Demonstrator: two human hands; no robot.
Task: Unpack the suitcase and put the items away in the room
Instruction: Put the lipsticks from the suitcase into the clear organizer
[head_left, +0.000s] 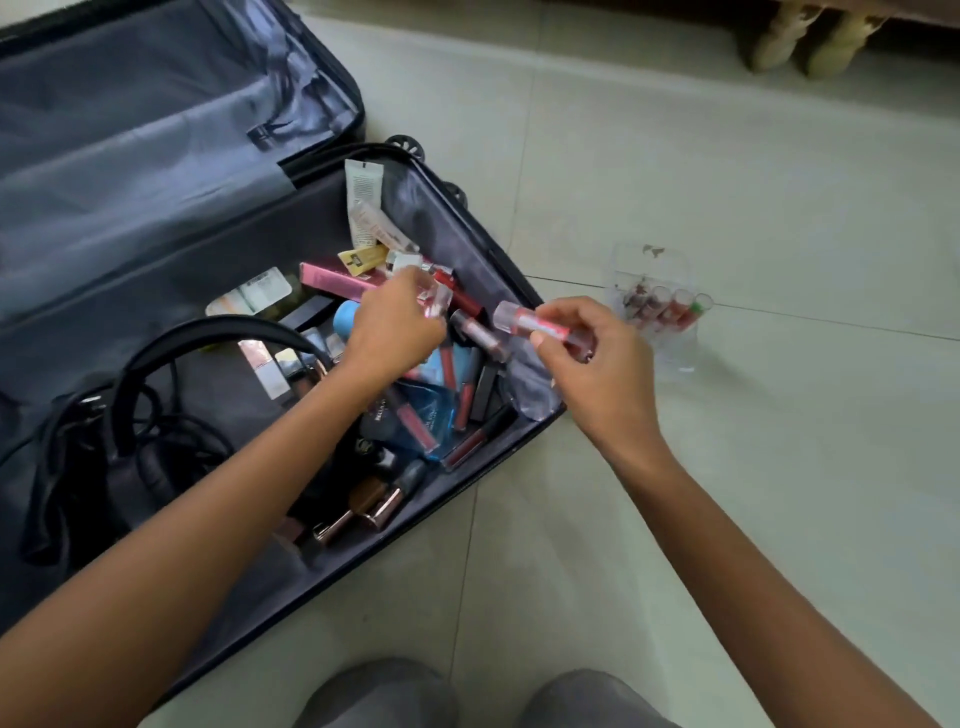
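— Looking from the biggest thing down: what lies on the floor (753, 171)?
— The suitcase (130, 156), open flat, with its lid at the far left. The near half holds a black bag (98, 467) on the left and a loose heap (415, 415) of cosmetics on the right.
— And outside it?
— A clear rack (652, 270) stands on the floor near the right edge of the suitcase. A row (662, 306) of small tubes sits in it.
— Where are the grips?
— The right grip (597, 364) is over the right edge of the suitcase. It pinches a tube (524, 322), red inside with a clear cap, between thumb and fingers. The left grip (395, 332) is over the heap, curled round a second tube (435, 301), also clear and pink.
— How will such a tube handle?
— Light and stiff, I think; it looks like hard plastic. The smooth wall can slip, and a cap may come loose. So it is better to hold the body near the middle, not the cap alone.
— And the rack?
— Thin plastic, I judge, light and easy to tip. Each tube should go gently into a free slot. To carry the rack, support it under the base.
— Is much left?
— I judge yes: the heap and the bag are not yet unpacked.
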